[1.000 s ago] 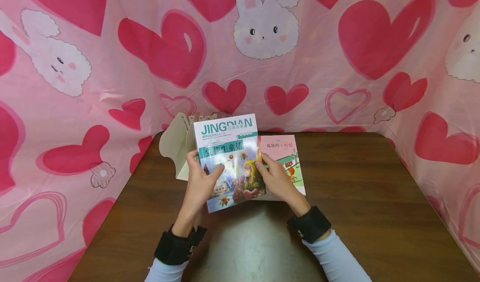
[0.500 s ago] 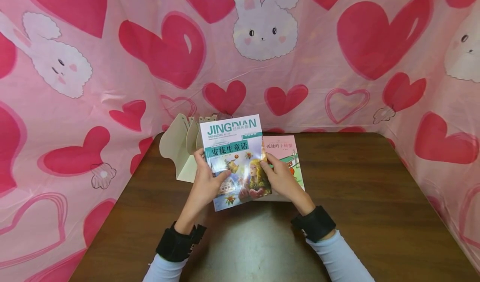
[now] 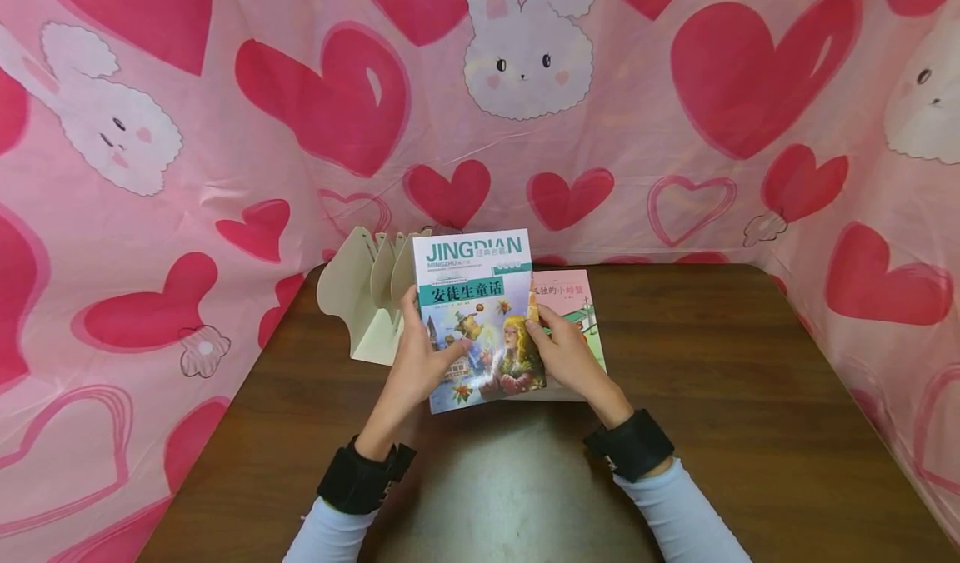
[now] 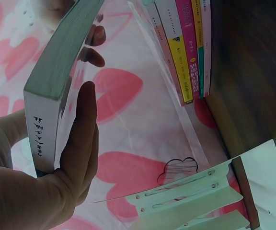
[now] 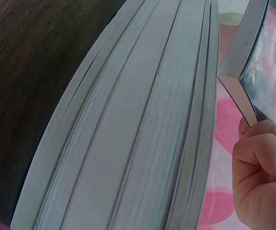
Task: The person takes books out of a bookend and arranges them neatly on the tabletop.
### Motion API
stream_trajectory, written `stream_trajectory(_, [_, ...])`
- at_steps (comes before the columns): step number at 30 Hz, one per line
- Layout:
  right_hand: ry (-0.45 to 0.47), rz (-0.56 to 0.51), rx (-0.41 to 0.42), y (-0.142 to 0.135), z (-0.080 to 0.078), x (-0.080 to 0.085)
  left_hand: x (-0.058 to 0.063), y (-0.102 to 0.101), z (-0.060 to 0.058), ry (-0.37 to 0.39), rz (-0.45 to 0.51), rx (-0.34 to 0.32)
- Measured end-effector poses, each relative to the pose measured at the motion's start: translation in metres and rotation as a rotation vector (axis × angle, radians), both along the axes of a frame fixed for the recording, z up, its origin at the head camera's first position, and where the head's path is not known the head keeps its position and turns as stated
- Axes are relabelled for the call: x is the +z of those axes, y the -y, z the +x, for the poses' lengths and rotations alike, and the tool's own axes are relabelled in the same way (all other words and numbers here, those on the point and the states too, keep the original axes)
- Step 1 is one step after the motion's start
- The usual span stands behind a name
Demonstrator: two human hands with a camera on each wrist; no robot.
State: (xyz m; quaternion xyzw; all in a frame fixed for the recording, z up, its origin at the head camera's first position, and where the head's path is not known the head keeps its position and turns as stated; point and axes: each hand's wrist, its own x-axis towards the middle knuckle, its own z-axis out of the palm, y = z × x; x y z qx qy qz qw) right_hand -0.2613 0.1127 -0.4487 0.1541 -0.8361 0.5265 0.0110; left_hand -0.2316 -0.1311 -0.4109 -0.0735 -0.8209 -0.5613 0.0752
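Both hands hold a paperback storybook with a white and teal top and a painted picture of a blond figure, its cover facing up toward the head camera. My left hand grips its left edge, thumb across the cover and fingers behind, as the left wrist view shows around its spine. My right hand pinches the opposite edge; in the right wrist view its curled fingers are at the book's corner. Behind the held book, partly hidden, lies a pink-covered book on top of a stack.
A cream folding book rack with upright dividers stands left of the stack, partly behind the held book. Several stacked books show coloured spines in the left wrist view and page edges in the right. The brown wooden table meets heart-patterned cloth behind.
The storybook has moved to the right in both hands and stands a little straighter, covering more of the pink book. The left hand has shifted right with it; the rack and stack stay put.
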Motion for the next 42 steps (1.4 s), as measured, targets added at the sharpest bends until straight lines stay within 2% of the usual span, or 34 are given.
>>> stream_trajectory(7, [0.015, -0.003, -0.004, -0.003, -0.001, 0.000, -0.002, -0.001, -0.004, 0.008, -0.018, -0.025])
stream_trajectory(16, [0.023, 0.034, -0.023, -0.008, -0.002, 0.001, -0.004, -0.004, -0.011, -0.022, 0.023, -0.112])
stream_trajectory(20, [0.032, 0.046, -0.026, -0.012, -0.004, 0.001, -0.005, -0.008, -0.014, -0.010, 0.029, -0.121])
stream_trajectory(28, [0.087, 0.072, -0.021, -0.018, -0.004, 0.005, -0.008, -0.012, -0.020, 0.061, 0.047, -0.119])
stream_trajectory(42, [0.138, 0.109, -0.035, -0.030, -0.008, 0.006, -0.013, -0.021, -0.029, 0.093, 0.076, -0.136])
